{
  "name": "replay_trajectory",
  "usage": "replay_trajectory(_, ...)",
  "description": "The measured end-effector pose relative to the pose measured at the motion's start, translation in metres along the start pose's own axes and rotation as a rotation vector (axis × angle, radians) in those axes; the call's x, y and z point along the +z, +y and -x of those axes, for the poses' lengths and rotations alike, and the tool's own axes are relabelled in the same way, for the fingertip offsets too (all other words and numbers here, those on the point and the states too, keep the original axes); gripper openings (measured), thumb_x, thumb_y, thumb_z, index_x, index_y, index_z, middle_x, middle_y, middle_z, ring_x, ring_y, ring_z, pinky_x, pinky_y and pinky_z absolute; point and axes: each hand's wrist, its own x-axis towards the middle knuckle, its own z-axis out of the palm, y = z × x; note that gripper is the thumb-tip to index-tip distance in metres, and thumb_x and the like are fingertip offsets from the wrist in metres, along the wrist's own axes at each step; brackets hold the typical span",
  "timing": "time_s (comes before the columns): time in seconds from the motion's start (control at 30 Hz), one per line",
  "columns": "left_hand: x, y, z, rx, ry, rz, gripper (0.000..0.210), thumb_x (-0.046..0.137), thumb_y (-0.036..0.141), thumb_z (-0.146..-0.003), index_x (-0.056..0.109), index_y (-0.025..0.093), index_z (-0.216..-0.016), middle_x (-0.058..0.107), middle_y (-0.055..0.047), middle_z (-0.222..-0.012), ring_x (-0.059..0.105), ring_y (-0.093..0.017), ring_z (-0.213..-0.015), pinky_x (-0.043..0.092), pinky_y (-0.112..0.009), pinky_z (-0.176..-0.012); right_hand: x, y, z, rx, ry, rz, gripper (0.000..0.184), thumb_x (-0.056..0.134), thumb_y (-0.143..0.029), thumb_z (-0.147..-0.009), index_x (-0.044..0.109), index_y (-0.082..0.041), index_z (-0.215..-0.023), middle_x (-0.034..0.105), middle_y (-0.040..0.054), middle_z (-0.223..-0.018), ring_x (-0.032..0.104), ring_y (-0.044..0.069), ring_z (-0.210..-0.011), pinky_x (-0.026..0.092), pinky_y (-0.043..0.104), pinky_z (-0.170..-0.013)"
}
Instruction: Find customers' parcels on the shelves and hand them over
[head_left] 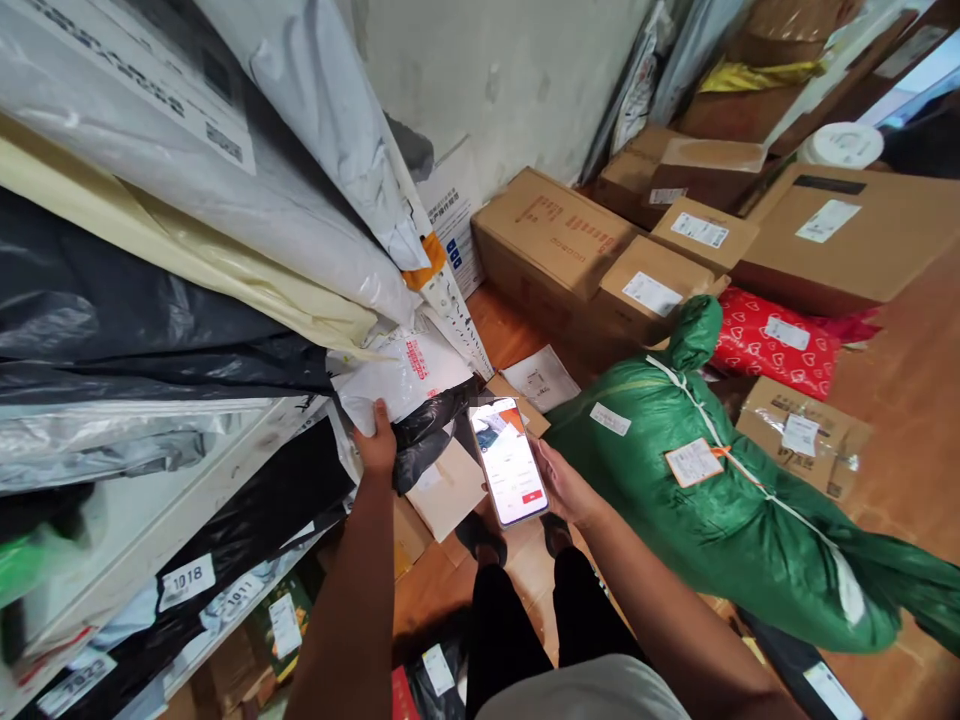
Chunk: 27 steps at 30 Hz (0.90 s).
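My right hand (564, 484) is wrapped round a smartphone (511, 465). Its lit screen faces up at me, with a camera picture at the top and a red button near the bottom. My left hand (379, 440) grips the near edge of a white plastic mailer bag (409, 370) with red print, thumb on top; the fingers beneath are hidden. Just right of that hand lies a crumpled black plastic bag (431, 425). Below the bag, a small cardboard box (448, 488) sits partly behind the phone.
At left, shelves (90, 590) with numbered labels hold stacked mailer bags (187, 170). A large green wrapped bundle (720, 500) lies on the floor at right. Cardboard boxes (555, 235) line the wall, near a red heart-patterned parcel (776, 340). A white envelope (540, 378) lies beyond the phone.
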Motion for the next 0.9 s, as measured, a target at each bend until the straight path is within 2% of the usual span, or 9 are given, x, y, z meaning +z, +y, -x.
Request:
replay_trajectory(0.17, -0.008, -0.008, 0.003, -0.004, -0.023, -0.051, 0.055, 0.059, 0.056, -0.081, 0.063, 0.011, -0.112, 0.067, -0.018, -0.115, 0.063, -0.028, -0.110, 0.050, -0.040, -0.097, 0.000, -0.026, -0.034, 0.067, -0.135, 0.076, 0.066, 0.055, -0.065, -0.081, 0.049, -0.023, -0.132, 0.069, 0.0117, -0.115, 0.071, 0.029, -0.092, 0.051, 0.049, -0.087)
replay_trajectory(0.33, -0.001, -0.020, 0.020, 0.127, -0.122, -0.151, 0.047, 0.060, 0.053, -0.080, 0.067, 0.009, -0.097, 0.070, -0.020, -0.102, 0.066, -0.033, -0.101, 0.054, -0.043, -0.089, 0.016, -0.021, -0.067, -0.002, -0.118, 0.094, 0.065, 0.056, -0.068, -0.079, 0.052, -0.025, -0.127, 0.071, 0.0080, -0.112, 0.071, 0.026, -0.093, 0.054, 0.044, -0.083)
replay_trajectory(0.5, -0.003, -0.032, 0.016, 0.072, -0.137, -0.015, 0.051, 0.057, 0.048, -0.085, 0.062, 0.008, -0.116, 0.064, -0.018, -0.121, 0.060, -0.029, -0.115, 0.047, -0.041, -0.101, 0.021, -0.017, -0.082, 0.005, -0.168, 0.229, 0.065, 0.055, -0.071, -0.078, 0.056, -0.024, -0.124, 0.070, 0.0070, -0.112, 0.069, 0.024, -0.096, 0.055, 0.040, -0.084)
replay_trajectory(0.63, -0.008, -0.036, 0.009, -0.028, -0.147, 0.092, 0.047, 0.061, 0.044, -0.081, 0.064, 0.012, -0.116, 0.066, -0.014, -0.120, 0.060, -0.026, -0.115, 0.045, -0.039, -0.104, 0.029, -0.050, -0.088, 0.153, -0.311, 0.425, 0.066, 0.049, -0.073, -0.080, 0.056, -0.025, -0.126, 0.071, 0.0075, -0.110, 0.071, 0.024, -0.089, 0.057, 0.038, -0.074)
replay_trajectory(0.77, -0.007, -0.040, 0.006, 0.010, -0.133, 0.174, 0.040, 0.062, 0.042, -0.080, 0.067, 0.017, -0.111, 0.069, -0.010, -0.116, 0.059, -0.024, -0.116, 0.043, -0.036, -0.106, 0.057, -0.094, -0.104, 0.310, -0.439, 0.618, 0.069, 0.052, -0.074, -0.077, 0.058, -0.022, -0.123, 0.072, 0.0089, -0.106, 0.071, 0.026, -0.085, 0.057, 0.038, -0.070)
replay_trajectory(0.9, -0.002, -0.044, 0.007, 0.004, -0.081, 0.205, 0.043, 0.063, 0.043, -0.079, 0.067, 0.015, -0.111, 0.069, -0.011, -0.114, 0.061, -0.024, -0.113, 0.041, -0.037, -0.108, 0.076, -0.112, -0.105, 0.507, -0.537, 0.544, 0.072, 0.054, -0.074, -0.075, 0.054, -0.024, -0.127, 0.070, 0.0101, -0.113, 0.070, 0.028, -0.093, 0.055, 0.044, -0.080)
